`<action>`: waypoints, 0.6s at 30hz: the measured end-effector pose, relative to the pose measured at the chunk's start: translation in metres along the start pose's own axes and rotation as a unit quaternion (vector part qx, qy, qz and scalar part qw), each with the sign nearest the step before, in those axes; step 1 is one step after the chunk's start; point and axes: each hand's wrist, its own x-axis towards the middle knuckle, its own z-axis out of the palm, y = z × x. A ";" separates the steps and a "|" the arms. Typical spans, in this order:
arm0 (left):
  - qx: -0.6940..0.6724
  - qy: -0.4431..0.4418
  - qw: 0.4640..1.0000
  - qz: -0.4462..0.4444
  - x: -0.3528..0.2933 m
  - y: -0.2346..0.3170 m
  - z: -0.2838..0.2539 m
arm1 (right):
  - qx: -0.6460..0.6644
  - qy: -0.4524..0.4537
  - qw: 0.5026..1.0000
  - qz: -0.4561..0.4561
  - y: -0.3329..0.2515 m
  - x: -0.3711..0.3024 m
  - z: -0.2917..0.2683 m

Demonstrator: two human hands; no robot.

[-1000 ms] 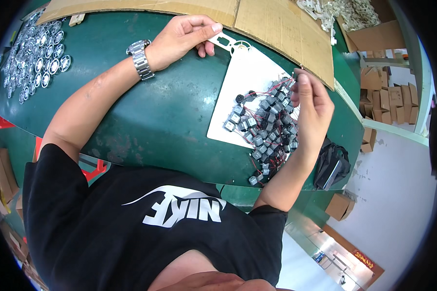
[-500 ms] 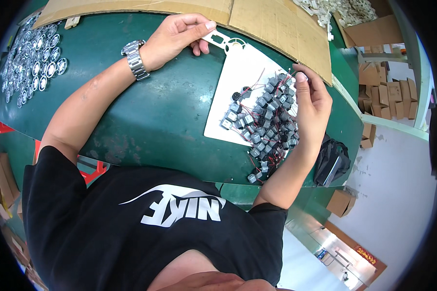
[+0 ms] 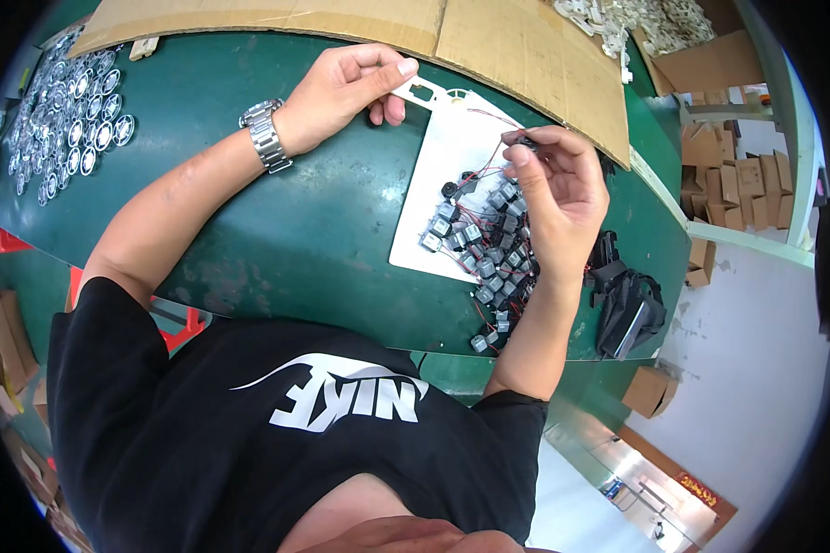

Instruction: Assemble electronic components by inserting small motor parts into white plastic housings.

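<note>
My left hand [image 3: 360, 85] pinches a flat white plastic part [image 3: 422, 91] between thumb and fingers. The part has a rectangular cutout and a round ring at its far end. To the right, my right hand [image 3: 563, 189] is closed at the fingertips on a small dark motor [image 3: 526, 143] with thin red wires, partly covered by the fingers. Below that hand lies a pile of small grey motors [image 3: 493, 249] with red and black wires, some hidden behind the hand and forearm. Part of the pile rests on a white sheet [image 3: 447, 152], part on the green table [image 3: 314, 221].
Cardboard [image 3: 526, 64] lines the table's far edge. Many shiny ring-shaped pieces [image 3: 83, 120] lie at the far left. Right of my forearm sits a black bag [image 3: 632, 309]. A heap of white plastic parts [image 3: 673, 23] and stacked cardboard boxes [image 3: 747, 189] stand at far right.
My right hand has moved left and lifted a small dark motor with red wires from the pile. My left hand, still holding the white part, has shifted slightly nearer.
</note>
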 end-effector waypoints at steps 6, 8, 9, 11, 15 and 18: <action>0.019 -0.005 1.000 -0.001 0.000 -0.002 0.000 | -0.002 -0.014 1.000 0.008 0.003 -0.001 0.011; 0.025 -0.010 1.000 -0.004 -0.001 -0.001 0.002 | -0.014 -0.027 0.999 0.011 0.006 -0.002 0.012; 0.026 -0.010 1.000 -0.003 -0.001 -0.001 0.002 | -0.012 -0.026 0.999 0.023 0.005 -0.002 0.013; 0.028 -0.010 1.000 -0.002 -0.001 0.000 0.002 | -0.038 -0.022 0.999 0.030 0.010 -0.003 0.012; 0.010 -0.002 1.000 0.003 -0.001 -0.001 0.000 | -0.089 -0.012 0.995 0.053 0.011 -0.004 0.014; 0.000 0.007 1.000 0.007 -0.001 -0.002 0.000 | -0.116 -0.031 0.992 0.045 0.014 -0.005 0.014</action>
